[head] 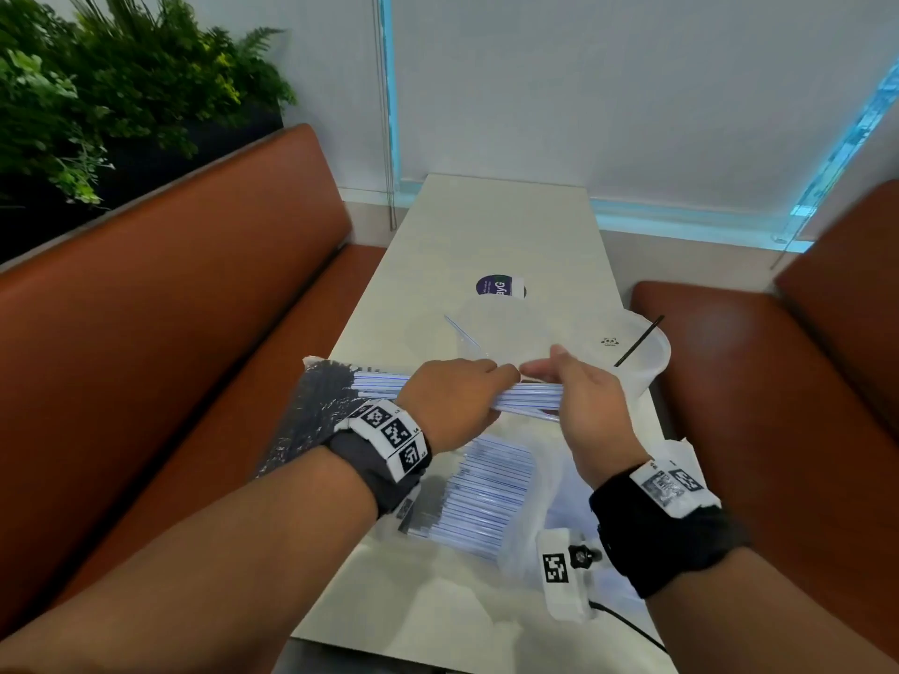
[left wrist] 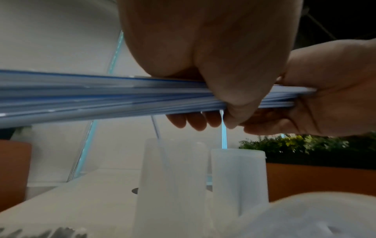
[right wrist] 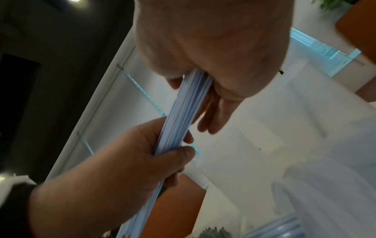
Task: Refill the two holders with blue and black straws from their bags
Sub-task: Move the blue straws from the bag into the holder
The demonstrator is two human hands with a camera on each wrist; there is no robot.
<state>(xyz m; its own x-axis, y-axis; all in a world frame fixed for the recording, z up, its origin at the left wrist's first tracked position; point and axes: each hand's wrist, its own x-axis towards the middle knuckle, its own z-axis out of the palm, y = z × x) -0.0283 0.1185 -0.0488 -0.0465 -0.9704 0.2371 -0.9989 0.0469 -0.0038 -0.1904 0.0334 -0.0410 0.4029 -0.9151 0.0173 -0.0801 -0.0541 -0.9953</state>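
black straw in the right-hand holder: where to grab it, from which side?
Pinch the black straw near its upper tip, the part that sticks out past the holder rim. It leans up and to the right, so coming in from above and the right, along the lean, looks best. Both the left hand and the right hand are holding the blue straw bundle.

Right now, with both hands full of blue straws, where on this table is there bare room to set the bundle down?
Bare room: the far end of the white table, between the round purple sticker and the window wall. Crowded: the two frosted plastic holders mid-table, the clear bag of blue straws and the bag of black straws near you.
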